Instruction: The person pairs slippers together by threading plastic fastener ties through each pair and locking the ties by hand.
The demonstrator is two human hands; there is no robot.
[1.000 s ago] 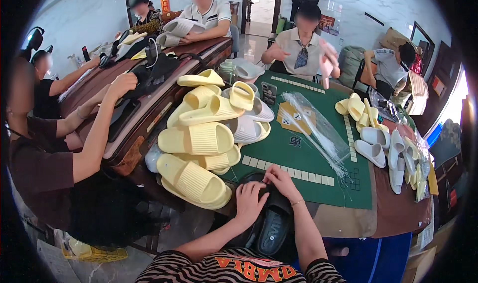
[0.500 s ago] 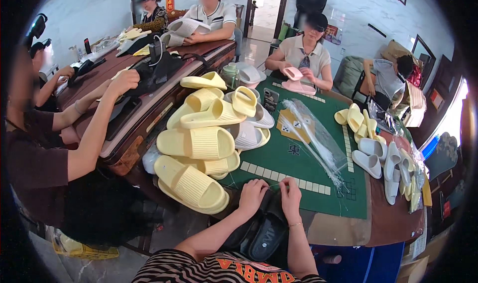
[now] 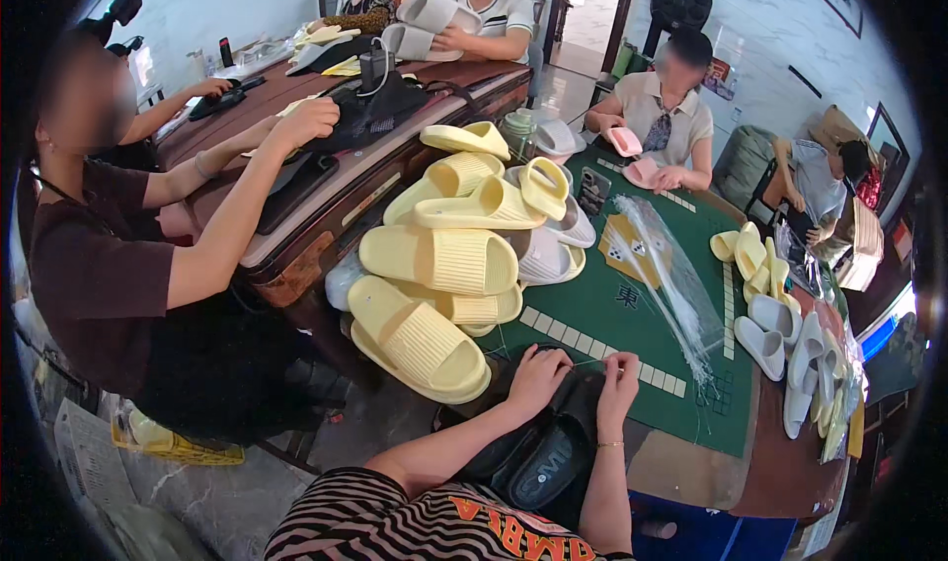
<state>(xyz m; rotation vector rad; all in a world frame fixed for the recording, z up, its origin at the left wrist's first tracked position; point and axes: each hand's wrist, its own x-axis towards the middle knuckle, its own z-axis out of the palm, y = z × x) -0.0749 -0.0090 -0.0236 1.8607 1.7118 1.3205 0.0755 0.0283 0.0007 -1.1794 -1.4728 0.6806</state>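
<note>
My left hand [image 3: 538, 375] and my right hand [image 3: 618, 375] rest close together on a pair of black slide sandals [image 3: 546, 455] held in my lap at the near edge of the green game table [image 3: 632, 334]. Both hands pinch a thin clear strand stretched between them over the black sandals. A pile of pale yellow slide sandals [image 3: 444, 265] lies just left of my hands. A bundle of clear thin plastic ties [image 3: 671, 284] lies on the green top beyond my right hand.
White and yellow sandals [image 3: 790, 314] line the table's right edge. A person in a dark shirt [image 3: 109, 265] sits at my left, arm stretched over a brown table [image 3: 326, 196]. Other people sit across, one holding pink sandals [image 3: 632, 156].
My hands have slid down from the table edge onto the black sandals and now hold a thin strand between them. The view has shifted slightly.
</note>
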